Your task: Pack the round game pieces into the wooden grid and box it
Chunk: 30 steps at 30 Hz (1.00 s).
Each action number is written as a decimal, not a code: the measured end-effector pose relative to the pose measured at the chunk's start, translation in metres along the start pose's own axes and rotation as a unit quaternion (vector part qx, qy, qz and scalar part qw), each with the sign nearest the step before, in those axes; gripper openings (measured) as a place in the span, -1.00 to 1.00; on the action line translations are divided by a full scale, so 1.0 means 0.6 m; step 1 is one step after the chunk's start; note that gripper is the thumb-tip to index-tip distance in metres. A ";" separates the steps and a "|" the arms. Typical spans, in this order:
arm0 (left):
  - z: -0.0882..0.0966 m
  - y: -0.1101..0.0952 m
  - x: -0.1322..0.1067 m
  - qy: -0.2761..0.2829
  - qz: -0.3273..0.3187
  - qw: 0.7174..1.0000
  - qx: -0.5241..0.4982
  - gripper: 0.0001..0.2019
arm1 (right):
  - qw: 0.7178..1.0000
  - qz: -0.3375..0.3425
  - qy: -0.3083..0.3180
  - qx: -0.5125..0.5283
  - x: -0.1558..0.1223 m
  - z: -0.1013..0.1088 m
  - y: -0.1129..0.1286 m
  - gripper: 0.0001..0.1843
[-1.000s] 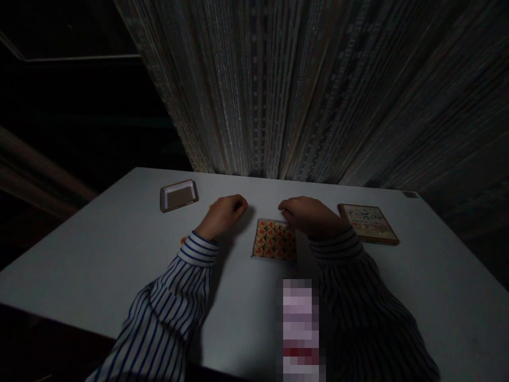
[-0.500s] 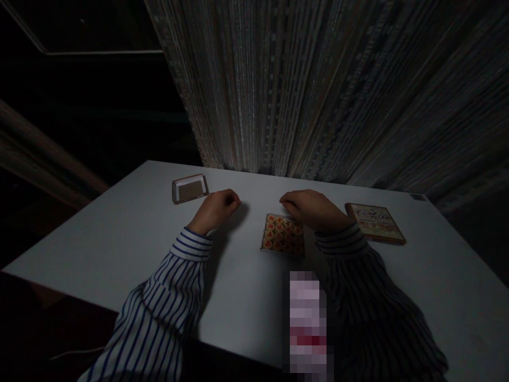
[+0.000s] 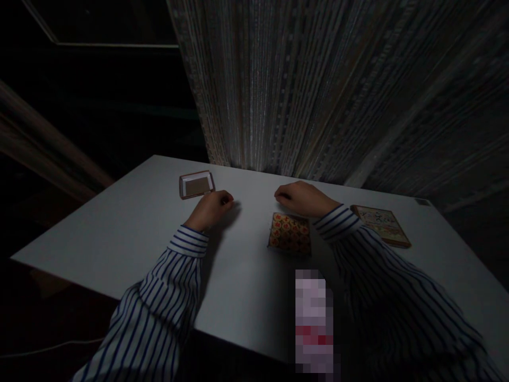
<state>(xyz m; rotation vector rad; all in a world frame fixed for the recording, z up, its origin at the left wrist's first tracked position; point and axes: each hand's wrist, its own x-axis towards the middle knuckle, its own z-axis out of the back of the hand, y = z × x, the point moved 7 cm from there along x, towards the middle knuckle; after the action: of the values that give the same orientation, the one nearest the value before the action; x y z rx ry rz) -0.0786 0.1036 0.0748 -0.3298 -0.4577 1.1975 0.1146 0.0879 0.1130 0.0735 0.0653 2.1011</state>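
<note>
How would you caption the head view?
Left hand and right hand, both curled, over a white table near a tray of round pieces.

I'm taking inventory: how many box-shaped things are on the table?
3: a shallow tray beyond the left hand, a box of round pieces nearer than the right hand, a flat patterned box by the right sleeve. Others may be hidden.

Smooth, matt table (image 3: 111, 233); rough, stringy cloth curtain (image 3: 254, 95) past its far edge. Toward the far left corner, a smooth-walled tray (image 3: 198, 185); toward the right edge, a flat case (image 3: 384, 225) with a papery-looking top. The discs (image 3: 288, 227) look wooden. Creased cloth sleeves (image 3: 159, 307) cross the near edge.
</note>
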 end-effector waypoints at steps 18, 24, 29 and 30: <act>-0.014 0.067 0.017 0.033 0.036 0.995 0.083 -0.60 | 0.998 0.039 0.051 0.017 0.077 -0.032 0.027 -0.66; -0.018 0.068 0.036 0.033 0.044 0.994 0.098 -0.57 | 0.997 0.041 0.064 0.013 0.095 -0.043 0.033 -0.64; -0.023 0.063 0.046 0.036 0.046 0.993 0.107 -0.55 | 0.997 0.040 0.068 0.014 0.106 -0.052 0.035 -0.63; -0.025 0.062 0.047 0.038 0.046 0.992 0.108 -0.56 | 0.997 0.039 0.070 0.015 0.108 -0.054 0.036 -0.63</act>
<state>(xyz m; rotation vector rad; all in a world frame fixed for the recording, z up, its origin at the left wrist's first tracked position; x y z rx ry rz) -0.0931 0.1425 0.0486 -0.2114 -0.2451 1.3066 0.0608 0.1325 0.0838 -0.0556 0.1807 2.1811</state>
